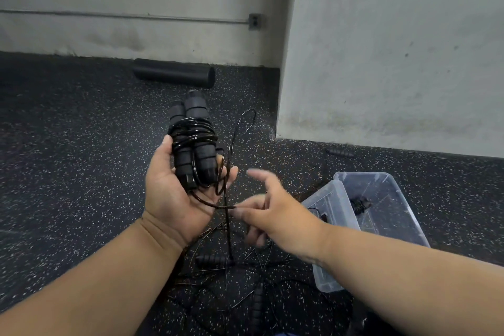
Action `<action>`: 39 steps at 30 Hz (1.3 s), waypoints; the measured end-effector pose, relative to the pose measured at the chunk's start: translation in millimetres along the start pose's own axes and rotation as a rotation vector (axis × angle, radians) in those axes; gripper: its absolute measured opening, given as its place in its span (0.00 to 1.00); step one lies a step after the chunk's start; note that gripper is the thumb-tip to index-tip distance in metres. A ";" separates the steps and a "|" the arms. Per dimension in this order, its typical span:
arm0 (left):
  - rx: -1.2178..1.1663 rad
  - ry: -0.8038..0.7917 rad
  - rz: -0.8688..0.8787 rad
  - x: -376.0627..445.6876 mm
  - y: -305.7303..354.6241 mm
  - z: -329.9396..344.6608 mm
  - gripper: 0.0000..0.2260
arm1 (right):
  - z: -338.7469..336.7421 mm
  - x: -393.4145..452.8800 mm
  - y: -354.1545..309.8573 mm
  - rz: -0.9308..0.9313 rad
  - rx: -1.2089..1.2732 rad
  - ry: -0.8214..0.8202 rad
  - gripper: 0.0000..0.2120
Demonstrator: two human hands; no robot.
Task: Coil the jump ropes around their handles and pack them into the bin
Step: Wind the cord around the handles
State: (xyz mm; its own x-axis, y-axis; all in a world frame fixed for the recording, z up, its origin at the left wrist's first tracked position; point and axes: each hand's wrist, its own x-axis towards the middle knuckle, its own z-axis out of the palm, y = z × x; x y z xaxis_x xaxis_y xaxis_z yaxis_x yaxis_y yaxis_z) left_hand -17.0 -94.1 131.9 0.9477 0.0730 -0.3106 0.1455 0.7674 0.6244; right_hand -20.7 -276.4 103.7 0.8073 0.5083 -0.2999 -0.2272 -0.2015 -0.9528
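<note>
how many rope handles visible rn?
6 clear: two in the left hand, one in the bin, one by the wall, two in the floor tangle. More may be hidden.

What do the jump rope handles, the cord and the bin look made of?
Handles: matte black, ribbed, soft-looking; probably foam or rubber grips.
Cord: thin, glossy black, holds springy loops; likely plastic-coated, core not visible.
Bin: clear, slightly bluish rigid plastic; the floor and a coiled rope inside show through its walls.
</note>
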 end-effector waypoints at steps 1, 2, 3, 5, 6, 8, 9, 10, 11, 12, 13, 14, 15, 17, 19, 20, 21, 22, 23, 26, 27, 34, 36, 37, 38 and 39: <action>0.011 0.009 0.001 0.2 0.4 0.4 0.26 | 1.6 -0.4 -0.1 0.011 0.030 -0.054 0.24; 0.022 0.013 -0.002 0.2 0.1 1.6 0.26 | 1.4 -1.4 -1.6 0.001 0.024 -0.084 0.12; 0.032 0.017 -0.001 0.0 -0.4 2.2 0.26 | 0.5 -2.7 -4.8 -0.016 -0.024 -0.094 0.10; 0.054 0.024 0.021 -0.2 -0.6 2.0 0.26 | -2.7 -5.2 -14.8 -0.034 -0.217 -0.124 0.19; 0.066 0.022 0.039 0.5 0.0 1.0 0.26 | -4.1 -5.2 -17.5 -0.041 -0.340 -0.156 0.20; 0.071 0.017 0.054 0.5 0.7 -0.1 0.26 | -4.0 -5.3 -18.3 -0.067 -0.512 -0.197 0.16; 0.065 0.019 0.045 0.0 -0.1 -0.6 0.26 | -2.0 -4.6 -18.3 -0.071 -0.510 -0.188 0.13; 0.062 0.020 0.027 -0.8 -1.9 0.0 0.27 | 0.0 -2.9 -18.0 -0.068 -0.445 -0.170 0.10; 0.067 0.015 0.003 -2.6 -4.7 1.0 0.28 | 1.8 -0.2 -15.6 -0.050 -0.334 -0.150 0.08; 0.082 0.002 -0.020 -4.2 -8.5 3.6 0.29 | 2.6 2.0 -13.8 -0.023 -0.212 -0.123 0.09; 0.101 -0.012 -0.033 -6.1 -11.4 4.7 0.30 | 3.4 4.0 -13.5 0.003 -0.122 -0.101 0.10; 0.113 -0.022 -0.043 -7.8 -14.4 6.3 0.30 | 2.7 4.7 -13.9 0.020 -0.078 -0.086 0.11; 0.112 -0.025 -0.050 -8.6 -16.6 7.0 0.30 | 1.8 5.4 -13.6 0.032 -0.063 -0.078 0.13; 0.108 -0.023 -0.048 -9.1 -18.1 6.6 0.30 | 1.9 4.8 -15.1 0.047 -0.070 -0.066 0.17; 0.129 -0.007 -0.027 -8.1 -15.6 5.3 0.28 | 1.0 4.9 -16.7 0.066 -0.080 0.009 0.16; 0.137 0.005 -0.017 -7.4 -12.7 4.1 0.29 | -0.5 6.6 -16.1 0.084 -0.049 0.070 0.13; 0.130 0.016 -0.007 -6.1 -9.0 2.7 0.29 | -4.1 10.0 -14.2 0.118 0.024 0.143 0.10; 0.111 0.031 0.010 -4.5 -4.0 1.1 0.29 | -9.5 14.6 -10.2 0.165 0.125 0.223 0.09; 0.085 0.048 0.030 -2.5 1.5 -1.4 0.28 | -17.1 20.0 -4.9 0.213 0.229 0.299 0.09; 0.042 0.104 0.089 3.9 16.7 -10.2 0.27 | -53.5 36.1 12.5 0.291 0.396 0.512 0.07; 0.050 0.115 0.108 5.7 20.1 -13.3 0.26 | -68.0 40.0 17.0 0.315 0.414 0.565 0.07; 0.228 0.149 0.248 10.8 16.4 -23.9 0.26 | -142.1 58.3 70.8 0.484 0.330 0.738 0.14; 0.286 0.146 0.282 12.0 12.6 -26.0 0.26 | -138.6 58.4 79.6 0.491 0.313 0.723 0.09; 0.302 0.145 0.303 12.8 12.9 -26.7 0.27 | -135.2 55.3 82.0 0.489 0.268 0.706 0.07; 0.307 0.144 0.324 14.0 14.3 -27.5 0.28 | -134.7 55.3 85.1 0.485 0.176 0.698 0.05; 0.307 0.145 0.343 14.9 16.0 -28.0 0.28 | -134.9 55.4 88.4 0.473 0.090 0.663 0.04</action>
State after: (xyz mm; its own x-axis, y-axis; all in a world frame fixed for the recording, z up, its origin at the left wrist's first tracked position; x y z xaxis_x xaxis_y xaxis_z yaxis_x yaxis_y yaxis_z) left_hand -8.5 -62.9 117.1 0.9096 0.3938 -0.1326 -0.0709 0.4615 0.8843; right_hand 77.4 -379.1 9.2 0.7630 -0.2200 -0.6078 -0.6446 -0.1886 -0.7409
